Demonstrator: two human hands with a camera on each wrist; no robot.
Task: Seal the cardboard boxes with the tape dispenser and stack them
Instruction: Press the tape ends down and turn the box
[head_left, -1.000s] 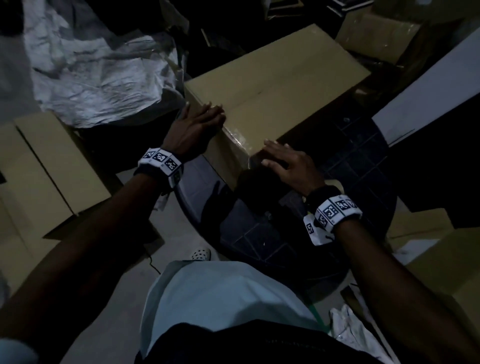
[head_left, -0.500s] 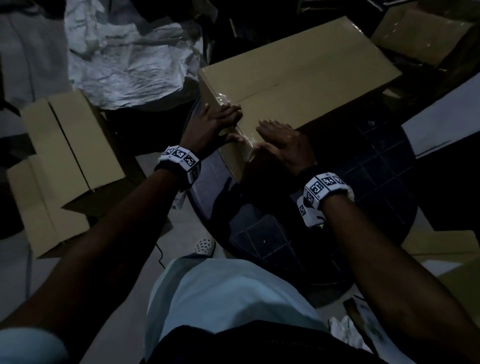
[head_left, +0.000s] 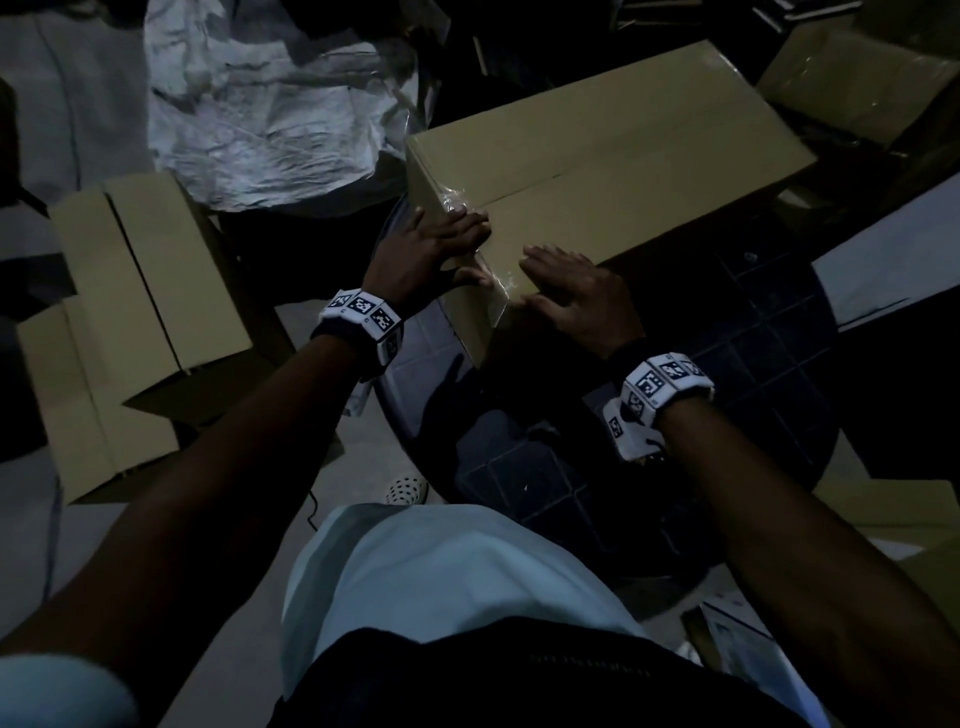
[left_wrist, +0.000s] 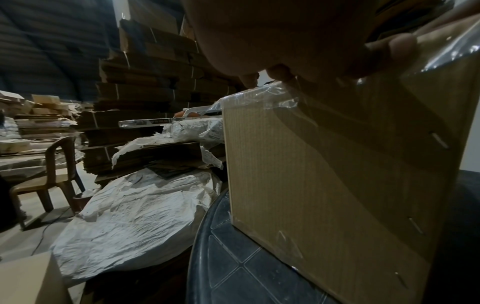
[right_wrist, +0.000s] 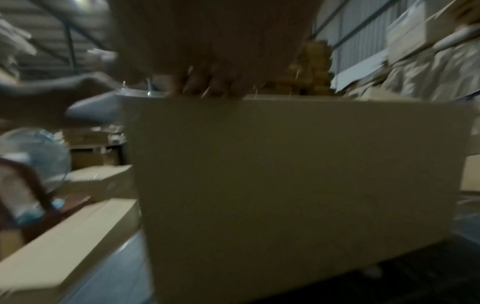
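The box sat on the dark table, long side running away to the right. Left hand and right hand pressed flat, fingers straight, on its near taped corner. Flattened cardboard lay left.

A dark round table with a square grid pattern carries one closed cardboard box; the box stands on it directly under the fingers. Below the fingers and to their left, flattened cardboard and crumpled white sheeting lie on the grey floor.
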